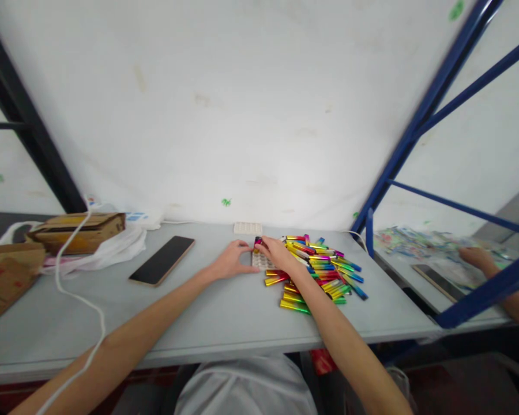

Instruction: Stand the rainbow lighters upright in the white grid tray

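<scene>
A white tray with small cells lies on the desk between my two hands. My right hand is closed in a pinch on a small upright lighter with a dark top, right over the tray. At the tray's left side, my left hand is open, thumb and fingers spread apart; its thumb reaches the tray's near left corner. Under and right of my right forearm spreads a loose pile of shiny lighters in gold, red, green, blue and purple. My right hand hides part of the tray.
A second white celled tray stands by the wall. A phone lies left, beyond it a cardboard box on a plastic bag. A white cable hangs across the left. Blue metal frame at right; another person's hand beyond.
</scene>
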Demonstrator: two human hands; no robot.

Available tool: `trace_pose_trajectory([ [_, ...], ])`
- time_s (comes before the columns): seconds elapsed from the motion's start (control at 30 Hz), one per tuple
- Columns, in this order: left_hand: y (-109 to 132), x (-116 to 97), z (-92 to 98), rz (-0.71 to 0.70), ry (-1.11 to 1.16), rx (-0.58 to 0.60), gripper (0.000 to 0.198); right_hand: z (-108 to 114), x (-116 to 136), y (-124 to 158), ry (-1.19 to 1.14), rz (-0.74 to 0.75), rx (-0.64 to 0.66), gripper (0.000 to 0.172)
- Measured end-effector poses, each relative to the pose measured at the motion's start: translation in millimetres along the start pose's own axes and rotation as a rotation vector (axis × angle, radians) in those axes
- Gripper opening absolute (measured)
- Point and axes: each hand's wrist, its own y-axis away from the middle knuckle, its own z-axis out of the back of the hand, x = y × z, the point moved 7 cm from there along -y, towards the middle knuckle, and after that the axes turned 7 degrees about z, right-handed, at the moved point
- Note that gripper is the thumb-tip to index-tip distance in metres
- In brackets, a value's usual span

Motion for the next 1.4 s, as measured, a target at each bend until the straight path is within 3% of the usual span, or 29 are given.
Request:
trace_pose_trajectory([
  [0.13, 0.5, -0.6, 1.0, 0.008, -0.006, 0.008, 0.079, 6.9, -1.7, -0.8, 0.018, 0.02, -0.009, 0.028],
  [0.3, 1.8, -3.5, 0.9, 0.014, -0.016, 0.021, 0.08, 41.7, -16.9, 20.1, -0.098, 0.016, -0.004, 0.024],
  [0.47, 2.1, -6.7, 1.7, 0.007, -0.037, 0.024, 0.079, 67.8, -31.1, 47.6, -0.271, -0.057, 0.17, 0.025],
  [0.6, 1.2, -6.6, 4.6, 0.005, -0.069, 0.023, 0.079, 66.9, -18.5, 58.5, -0.392, -0.014, 0.348, 0.023],
  [0.7, 0.6, -4.5, 7.5, 0.012, -0.092, 0.01, 0.077, 57.8, -11.8, 61.2, -0.333, -0.009, 0.456, 0.022],
  [0.87, 0.3, -2.2, 8.4, 0.012, -0.098, -0.002, 0.074, 49.4, -16.2, 58.1, -0.203, -0.019, 0.477, 0.017],
  [1.0, 0.5, -2.0, 7.5, 0.01, -0.103, -0.011, 0.076, 51.3, -30.9, 56.2, -0.307, -0.091, 0.386, 0.022],
  [1.23, 1.6, -3.1, 6.6, -0.005, -0.094, -0.033, 0.073, 64.6, -45.1, 42.0, -0.463, -0.116, -0.01, 0.035],
  [1.4, 2.3, -6.1, 5.8, -0.02, -0.067, -0.049, 0.074, 56.6, -40.0, 29.9, -0.749, -0.197, -0.23, 0.047],
])
